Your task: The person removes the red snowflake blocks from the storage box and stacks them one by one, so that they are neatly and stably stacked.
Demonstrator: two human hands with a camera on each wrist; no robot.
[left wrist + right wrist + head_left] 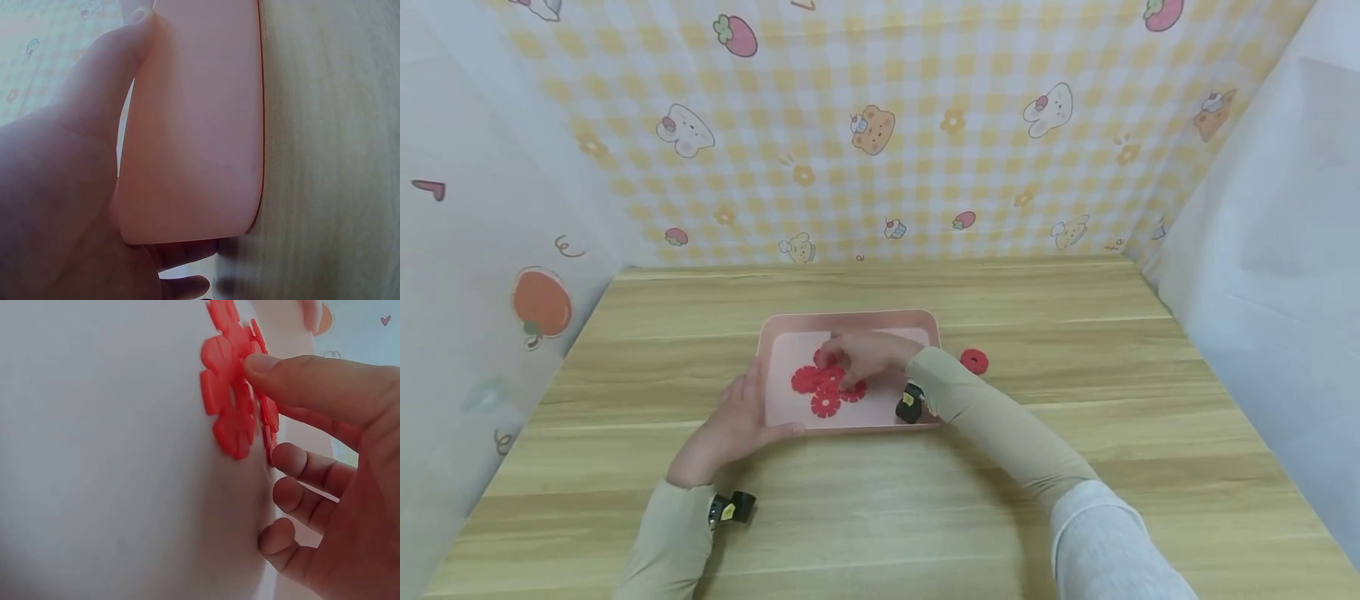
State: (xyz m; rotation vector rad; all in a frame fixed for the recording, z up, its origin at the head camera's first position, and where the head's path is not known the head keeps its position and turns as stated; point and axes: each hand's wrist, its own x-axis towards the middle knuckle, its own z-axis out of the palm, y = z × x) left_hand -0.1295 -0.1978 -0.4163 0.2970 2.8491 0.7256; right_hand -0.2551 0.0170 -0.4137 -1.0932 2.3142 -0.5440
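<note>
Discs (825, 404) at eight o'clock from the right hand (868, 354)

We see the left hand (730, 421) grip the tray (872, 417) at its eight o'clock corner, long axis nine to three. Inside lie the discs, touched and partly hidden by the nearer right hand; whether it pinches one we cannot tell. Past the sleeve (1000, 425), at three, a lone disc (974, 355) rests on the table (1075, 358)
</note>
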